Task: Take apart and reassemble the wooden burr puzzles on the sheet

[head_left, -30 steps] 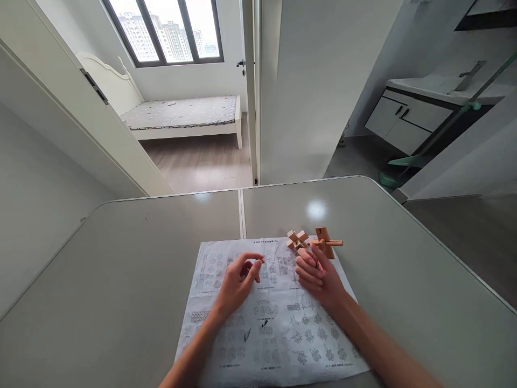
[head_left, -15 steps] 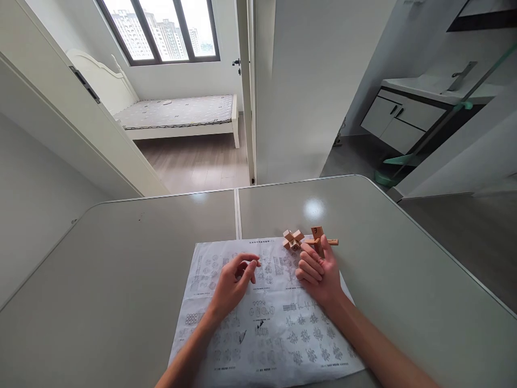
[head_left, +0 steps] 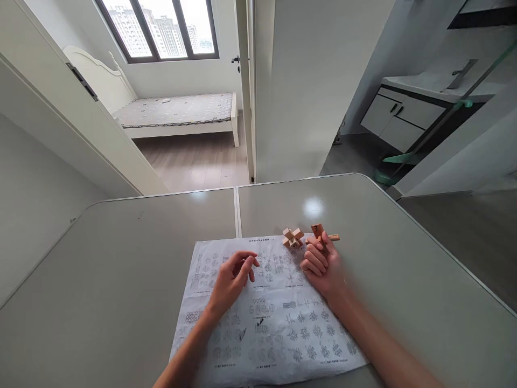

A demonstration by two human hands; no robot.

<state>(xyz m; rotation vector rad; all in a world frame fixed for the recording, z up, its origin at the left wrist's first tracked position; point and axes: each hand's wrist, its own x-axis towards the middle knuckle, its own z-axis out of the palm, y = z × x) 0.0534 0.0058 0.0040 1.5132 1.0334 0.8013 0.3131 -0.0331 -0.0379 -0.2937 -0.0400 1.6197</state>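
My left hand (head_left: 232, 277) hovers over the printed sheet (head_left: 278, 302), fingers loosely bent, thumb a little apart from the index finger, nothing seen in it. At the sheet's upper right, my right hand (head_left: 325, 267) has its fingers curled and its thumb pressed against crossed wooden puzzle pieces (head_left: 317, 229). One of these bears a dark mark, and another sticks out to the right; their lower parts are hidden by the fingers. Just left of that hand, a small wooden burr puzzle cluster (head_left: 293, 238) rests on the sheet's top edge.
The sheet carries rows of line drawings and two black check marks. It lies on a grey table (head_left: 121, 269) with a pale seam (head_left: 237, 210). Beyond stand a bed (head_left: 181, 110), a door frame (head_left: 249, 108) and a washbasin cabinet (head_left: 404, 116).
My right hand has shifted slightly right, its fingers now covering more of the crossed pieces, which have tilted a little. My left hand and the wooden cluster have stayed nearly still.
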